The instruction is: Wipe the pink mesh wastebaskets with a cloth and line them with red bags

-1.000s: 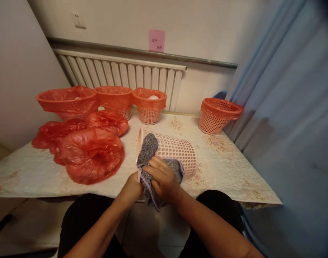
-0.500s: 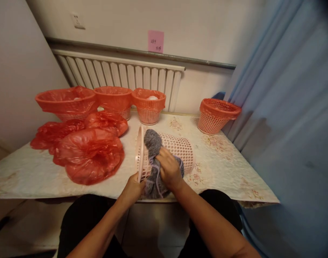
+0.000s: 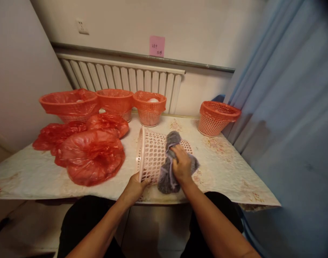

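A pale pink plastic wastebasket (image 3: 152,152) with lattice walls lies on its side near the table's front edge, its mouth facing left. My left hand (image 3: 134,188) grips the rim at the lower left, thumb outside and the other fingers partly hidden. Bunched in my right hand (image 3: 182,164) is a grey cloth (image 3: 169,175) with a lighter edge, pressed against the side of the basket towards its base. The cloth covers part of the lattice there.
Crumpled red plastic bags (image 3: 91,156) lie to the left. Behind them stand red-lined baskets (image 3: 150,116), and another lined basket (image 3: 212,123) is at the back right. A patterned cloth covers the table (image 3: 225,168). A radiator (image 3: 121,73) and a blue curtain (image 3: 282,107) border it.
My right hand has slid the grey cloth rightward along the basket, from near the rim towards the base. My left hand still holds the rim.
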Demonstrator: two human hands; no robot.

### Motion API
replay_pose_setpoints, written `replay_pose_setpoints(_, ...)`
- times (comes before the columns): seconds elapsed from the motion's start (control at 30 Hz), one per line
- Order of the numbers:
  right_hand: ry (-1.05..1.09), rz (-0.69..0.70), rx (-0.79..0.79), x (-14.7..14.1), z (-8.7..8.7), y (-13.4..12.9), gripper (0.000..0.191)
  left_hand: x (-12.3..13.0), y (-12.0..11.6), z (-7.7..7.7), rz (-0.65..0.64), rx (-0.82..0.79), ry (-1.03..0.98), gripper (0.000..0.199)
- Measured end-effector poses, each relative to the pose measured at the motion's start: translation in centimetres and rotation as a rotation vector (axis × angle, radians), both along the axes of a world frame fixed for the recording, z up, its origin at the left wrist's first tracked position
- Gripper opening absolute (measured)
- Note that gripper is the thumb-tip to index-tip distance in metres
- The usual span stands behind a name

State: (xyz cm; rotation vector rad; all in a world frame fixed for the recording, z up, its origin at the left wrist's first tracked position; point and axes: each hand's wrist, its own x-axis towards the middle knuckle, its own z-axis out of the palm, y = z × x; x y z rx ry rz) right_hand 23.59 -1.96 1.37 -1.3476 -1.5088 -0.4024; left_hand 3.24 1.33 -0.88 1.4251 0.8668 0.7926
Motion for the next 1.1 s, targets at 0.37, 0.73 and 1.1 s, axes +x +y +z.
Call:
replay_pose_setpoints(0.37,0.052,-0.063,-0.042,1.4,0.2,0.7,0.049,-0.1,0.0,0.6,-0.01,-0.006,-0.013,0.045)
replay_pose_setpoints(0.73,0.253,-0.218,-0.05,4.3,0.4,1.5,0.046,-0.1,-0.1,0.2,-0.038,0.032,0.063,0.036)
replay_pose_setpoints(1.1,-0.047,0.362,0.006,-5.1,2.7,-1.0,0.053,0.6,-2.6,1.4,-0.055,0.119,0.086,0.016)
